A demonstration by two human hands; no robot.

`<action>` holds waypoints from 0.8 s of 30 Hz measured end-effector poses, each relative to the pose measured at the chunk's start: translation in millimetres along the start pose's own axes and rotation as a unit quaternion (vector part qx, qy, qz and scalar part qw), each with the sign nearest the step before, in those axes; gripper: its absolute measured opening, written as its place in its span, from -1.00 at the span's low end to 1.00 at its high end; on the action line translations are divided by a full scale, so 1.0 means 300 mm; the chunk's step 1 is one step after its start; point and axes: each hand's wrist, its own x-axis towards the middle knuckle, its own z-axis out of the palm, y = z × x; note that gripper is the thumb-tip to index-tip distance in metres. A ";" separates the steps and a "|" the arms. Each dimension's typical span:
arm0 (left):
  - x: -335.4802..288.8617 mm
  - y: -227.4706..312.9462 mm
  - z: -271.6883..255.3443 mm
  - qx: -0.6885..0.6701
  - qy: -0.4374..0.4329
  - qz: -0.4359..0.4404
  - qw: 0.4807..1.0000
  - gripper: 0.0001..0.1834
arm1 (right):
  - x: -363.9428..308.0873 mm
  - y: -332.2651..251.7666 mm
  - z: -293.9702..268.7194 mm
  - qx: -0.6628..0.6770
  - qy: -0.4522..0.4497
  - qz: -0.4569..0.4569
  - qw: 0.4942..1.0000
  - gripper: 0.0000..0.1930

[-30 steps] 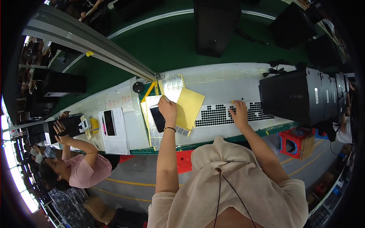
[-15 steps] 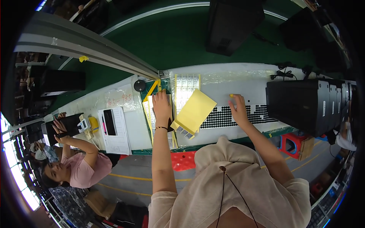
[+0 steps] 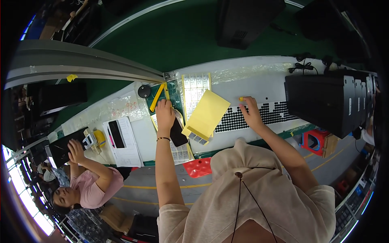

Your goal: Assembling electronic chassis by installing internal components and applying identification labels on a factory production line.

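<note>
- Head view: white sheet of round black dots point(image 3: 233, 120) extends either side of the right hand point(image 3: 253, 114); bare patches suggest partial use, many dots left.
- Right thumb and index finger stand apart, small yellow piece point(image 3: 241, 99) at the index tip.
- Left hand point(image 3: 165, 116) covers white printed label sheets point(image 3: 180, 154), beside a black phone point(image 3: 178, 133); grip cannot be told.

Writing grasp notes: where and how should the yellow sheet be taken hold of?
Probably pinch the yellow sheet by its upper-right corner, coming from the right. It looks thin and lies skewed, partly over a white label sheet, with that corner pointing toward the right hand.
</note>
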 end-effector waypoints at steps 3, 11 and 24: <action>-0.020 -0.014 -0.007 -0.029 -0.002 0.021 0.999 -0.79 | 0.003 -0.032 0.019 0.000 -0.013 -0.003 1.000 -0.76; -0.058 -0.018 -0.016 -0.047 0.019 0.027 0.998 -0.80 | 0.049 -0.162 0.115 0.024 -0.143 -0.085 0.986 -0.67; -0.123 -0.102 -0.047 -0.057 0.072 -0.038 0.995 -0.92 | 0.166 -0.117 0.163 -0.027 -0.175 0.072 0.982 -0.26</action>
